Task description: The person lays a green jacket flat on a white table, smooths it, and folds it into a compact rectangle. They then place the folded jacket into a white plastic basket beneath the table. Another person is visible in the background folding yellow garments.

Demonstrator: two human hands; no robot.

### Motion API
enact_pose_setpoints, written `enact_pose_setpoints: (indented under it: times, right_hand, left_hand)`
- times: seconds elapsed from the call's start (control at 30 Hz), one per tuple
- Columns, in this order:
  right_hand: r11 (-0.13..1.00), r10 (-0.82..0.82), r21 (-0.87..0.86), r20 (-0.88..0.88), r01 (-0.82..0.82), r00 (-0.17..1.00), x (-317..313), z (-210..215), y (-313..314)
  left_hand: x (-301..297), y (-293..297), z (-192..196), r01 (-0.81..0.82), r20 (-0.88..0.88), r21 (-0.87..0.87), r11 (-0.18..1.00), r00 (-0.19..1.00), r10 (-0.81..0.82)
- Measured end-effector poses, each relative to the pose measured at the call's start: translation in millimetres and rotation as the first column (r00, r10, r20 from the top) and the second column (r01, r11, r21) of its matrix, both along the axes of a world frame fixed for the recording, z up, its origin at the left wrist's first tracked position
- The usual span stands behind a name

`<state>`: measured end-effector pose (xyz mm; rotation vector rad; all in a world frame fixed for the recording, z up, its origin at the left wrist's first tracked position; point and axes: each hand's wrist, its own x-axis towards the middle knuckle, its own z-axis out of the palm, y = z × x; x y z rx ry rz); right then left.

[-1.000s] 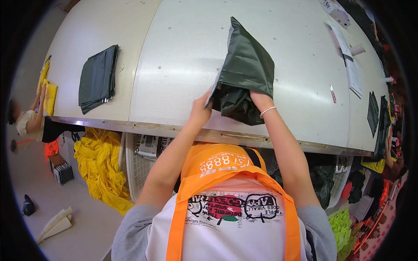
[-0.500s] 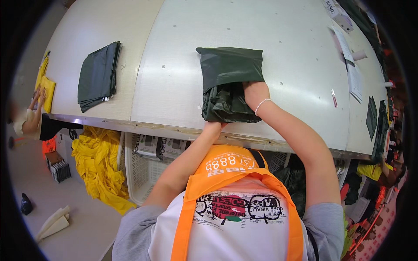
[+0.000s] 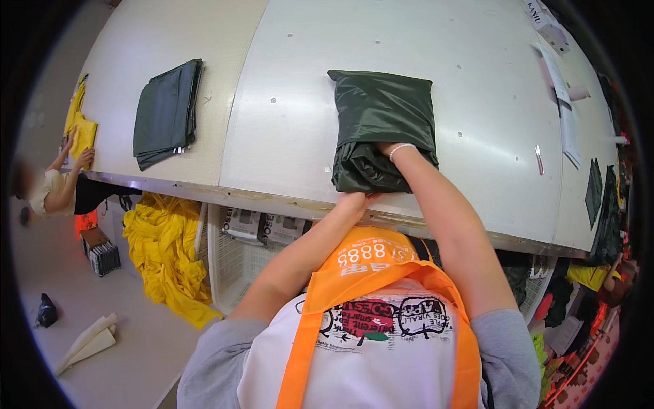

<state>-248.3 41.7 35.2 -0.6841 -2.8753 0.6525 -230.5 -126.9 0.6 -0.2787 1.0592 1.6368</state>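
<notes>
The grip is hard to read on both sides: the left hand (image 3: 355,200) sits at the near edge of the dark green folded fabric piece (image 3: 383,126), its fingers seemingly under or against the bunched lower end, and whether they are closed on cloth I cannot tell; the right hand (image 3: 385,146) is tucked inside the fold, only the wrist with its thin white bracelet (image 3: 400,147) showing, so its grip is hidden too. Going left to right, a co-worker's hands press a yellow cloth (image 3: 80,126) at the far left edge, then a second dark green folded stack (image 3: 165,112) lies well apart on the white rounded worktop (image 3: 293,82), with a heap of yellow fabric (image 3: 163,255) below the edge. The handled piece lies near the front edge, its long axis running away from the person, directly ahead of both hands; the right hand reaches deeper. Papers (image 3: 562,95) lie at the far right.
</notes>
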Motion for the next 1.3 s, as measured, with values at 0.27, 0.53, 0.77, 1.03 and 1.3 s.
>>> enact_pose_setpoints:
  times: [0.27, 0.53, 0.77, 1.03, 1.3]
  right_hand:
    - [0.887, 0.445, -0.075, -0.122, -0.455, 0.887, 112, 121, -60]
    - [-0.029, -0.751, -0.995, -0.043, -0.097, 0.659, 113, 35, -63]
    - [0.077, -0.774, -0.996, -0.025, 0.055, 0.633, 93, 43, -52]
    - [0.093, -0.737, -0.993, -0.019, 0.073, 0.676, 106, 69, -48]
    - [0.107, -0.749, -0.991, -0.031, 0.075, 0.662, 124, 62, -38]
  left_hand:
    - [-18, 4, 54, -0.236, 0.054, 0.106, 0.966, 0.971, 0.232]
    - [-32, 22, 78, -0.032, -0.234, 0.055, 0.998, 0.971, 0.044]
    - [-34, 17, 178, 0.317, -0.636, -0.762, 0.565, -0.201, -0.745]
    - [-33, 64, 157, 0.042, -0.156, -0.559, 0.828, -0.986, -0.055]
    - [-28, 102, 153, 0.016, -0.053, -0.450, 0.893, -0.999, -0.008]
